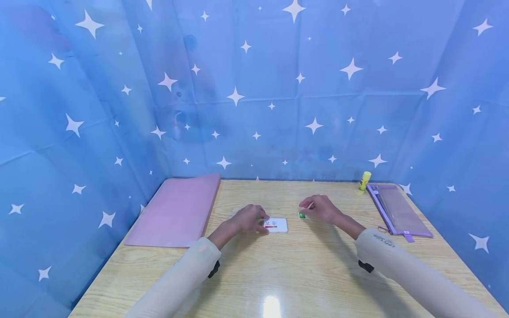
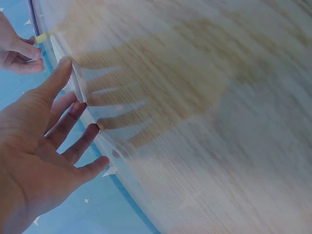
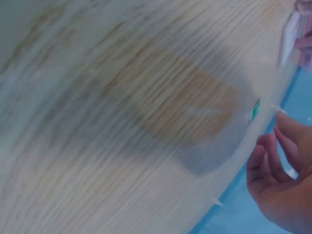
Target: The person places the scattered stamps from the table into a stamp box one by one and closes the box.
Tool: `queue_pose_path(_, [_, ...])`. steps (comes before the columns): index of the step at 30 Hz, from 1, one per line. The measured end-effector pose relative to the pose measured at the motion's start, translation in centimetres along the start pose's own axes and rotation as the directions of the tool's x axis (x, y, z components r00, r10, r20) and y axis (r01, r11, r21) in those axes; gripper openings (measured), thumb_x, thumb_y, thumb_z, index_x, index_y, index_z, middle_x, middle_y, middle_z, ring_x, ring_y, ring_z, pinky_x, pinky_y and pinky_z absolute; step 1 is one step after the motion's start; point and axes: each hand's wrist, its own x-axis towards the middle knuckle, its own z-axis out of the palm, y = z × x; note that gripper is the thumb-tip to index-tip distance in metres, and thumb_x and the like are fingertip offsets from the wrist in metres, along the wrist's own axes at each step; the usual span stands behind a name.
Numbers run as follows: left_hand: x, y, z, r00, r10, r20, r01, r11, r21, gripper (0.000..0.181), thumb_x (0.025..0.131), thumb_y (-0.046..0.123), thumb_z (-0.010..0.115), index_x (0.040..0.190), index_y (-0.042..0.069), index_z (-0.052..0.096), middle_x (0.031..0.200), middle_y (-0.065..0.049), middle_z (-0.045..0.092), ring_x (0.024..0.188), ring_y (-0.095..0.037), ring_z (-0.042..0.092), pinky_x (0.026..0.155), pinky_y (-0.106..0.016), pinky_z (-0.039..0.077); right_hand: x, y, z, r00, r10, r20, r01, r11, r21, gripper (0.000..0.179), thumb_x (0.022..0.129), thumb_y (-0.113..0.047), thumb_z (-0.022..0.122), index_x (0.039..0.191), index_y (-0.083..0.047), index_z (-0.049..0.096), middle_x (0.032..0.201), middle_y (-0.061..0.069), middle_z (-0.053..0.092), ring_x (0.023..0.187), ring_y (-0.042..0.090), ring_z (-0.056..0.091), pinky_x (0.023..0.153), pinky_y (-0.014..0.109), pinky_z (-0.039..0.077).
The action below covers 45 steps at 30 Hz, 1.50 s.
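Note:
A small white rectangular item with red print (image 1: 277, 225) lies flat on the wooden table in the head view. My left hand (image 1: 249, 219) pinches its left end, thumb at the near edge and a fingertip at the far one. In the left wrist view, the item's white edge (image 2: 78, 82) shows beside the thumb, the other fingers spread. A little green piece with a pale border (image 1: 302, 215) rests to the right. Just over it hovers my right hand (image 1: 321, 208), fingers loosely bent. From the right wrist view, thumb and fingertips stand apart beside the green piece (image 3: 255, 110), holding nothing visible.
A pink folder (image 1: 175, 211) covers the table's left side. At the back right stands a yellow glue stick (image 1: 364, 181), beside a purple-edged mesh zip pouch (image 1: 401, 210). Blue curtains with white stars (image 1: 254, 88) enclose the table's back and sides.

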Motion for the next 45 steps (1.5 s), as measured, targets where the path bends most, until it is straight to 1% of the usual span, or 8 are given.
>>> queue_pose_path(8, [0.1,0.0,-0.1,1.000,0.018,-0.002,-0.018,1.000,0.008,0.049,0.084,0.032,0.089,0.125,0.008,0.075,0.127,-0.007,0.072,0.121,-0.024,0.064,0.106,-0.037,0.050,-0.4,1.0,0.4,0.996,0.066,0.057,-0.067,0.998,0.017,0.023,0.096,-0.012,0.075,0.111,0.004,0.075,0.097,0.012,0.076,0.086,0.024,0.071,0.073,0.034,0.058])
queue_pose_path(11, [0.1,0.1,-0.1,1.000,0.017,0.000,-0.017,1.000,0.005,0.049,0.085,0.032,0.088,0.126,0.008,0.075,0.127,-0.007,0.071,0.121,-0.024,0.064,0.105,-0.037,0.051,-0.7,1.0,0.5,0.997,0.053,0.064,-0.055,0.998,0.018,0.023,0.094,-0.011,0.077,0.110,0.005,0.075,0.096,0.013,0.076,0.085,0.025,0.071,0.073,0.036,0.057])
queue_pose_path(16, [0.1,0.1,-0.2,1.000,0.011,-0.008,-0.011,1.000,-0.003,0.048,0.084,0.031,0.089,0.125,0.008,0.075,0.127,-0.007,0.071,0.121,-0.024,0.064,0.106,-0.036,0.051,-0.8,0.9,0.6,0.999,-0.001,0.045,0.001,1.000,0.001,0.020,0.092,-0.009,0.078,0.106,0.006,0.076,0.093,0.012,0.076,0.085,0.027,0.071,0.079,0.043,0.058])
queue_pose_path(19, [0.1,0.1,-0.2,1.000,0.017,-0.014,-0.017,1.000,0.002,0.048,0.084,0.030,0.089,0.125,0.007,0.075,0.127,-0.007,0.072,0.120,-0.024,0.064,0.106,-0.036,0.050,-0.7,1.0,0.7,0.999,-0.020,0.041,0.020,1.000,-0.003,0.020,0.092,-0.009,0.078,0.106,0.005,0.076,0.093,0.011,0.076,0.084,0.026,0.071,0.079,0.042,0.058])
queue_pose_path(24, [0.0,0.0,-0.2,1.000,0.019,-0.012,-0.019,1.000,-0.010,0.048,0.085,0.030,0.088,0.125,0.007,0.075,0.127,-0.007,0.071,0.121,-0.024,0.064,0.106,-0.036,0.051,-0.5,1.2,0.8,0.999,-0.023,0.040,0.024,1.000,-0.013,0.020,0.092,-0.009,0.079,0.106,0.004,0.076,0.091,0.009,0.076,0.081,0.023,0.071,0.076,0.038,0.057])
queue_pose_path(30, [-0.1,0.0,-0.2,1.000,0.023,-0.012,-0.023,1.000,-0.016,0.048,0.085,0.029,0.088,0.125,0.006,0.075,0.127,-0.008,0.071,0.121,-0.024,0.064,0.106,-0.036,0.051,-0.6,1.0,1.0,0.999,-0.021,0.029,0.022,1.000,-0.016,0.024,0.091,-0.007,0.078,0.110,0.008,0.073,0.092,0.011,0.074,0.085,0.025,0.072,0.077,0.040,0.059])
queue_pose_path(40, [-0.2,0.3,-0.5,1.000,0.005,-0.005,-0.005,0.999,-0.043,0.048,0.084,0.027,0.089,0.125,0.006,0.075,0.128,-0.008,0.071,0.122,-0.025,0.064,0.107,-0.037,0.050,-0.7,0.9,1.4,1.000,-0.022,0.020,0.023,1.000,-0.020,0.016,0.091,-0.004,0.078,0.104,0.006,0.076,0.091,0.012,0.076,0.084,0.025,0.073,0.073,0.037,0.060])
queue_pose_path(45, [-0.2,0.3,-0.4,1.000,0.010,-0.010,-0.010,0.999,-0.031,0.047,0.084,0.027,0.090,0.123,0.005,0.076,0.126,-0.009,0.072,0.120,-0.025,0.065,0.106,-0.037,0.051,-0.9,0.7,1.5,0.999,-0.038,0.016,0.038,0.999,-0.029,0.014,0.091,-0.002,0.077,0.103,0.006,0.076,0.090,0.012,0.076,0.083,0.026,0.073,0.072,0.037,0.060])
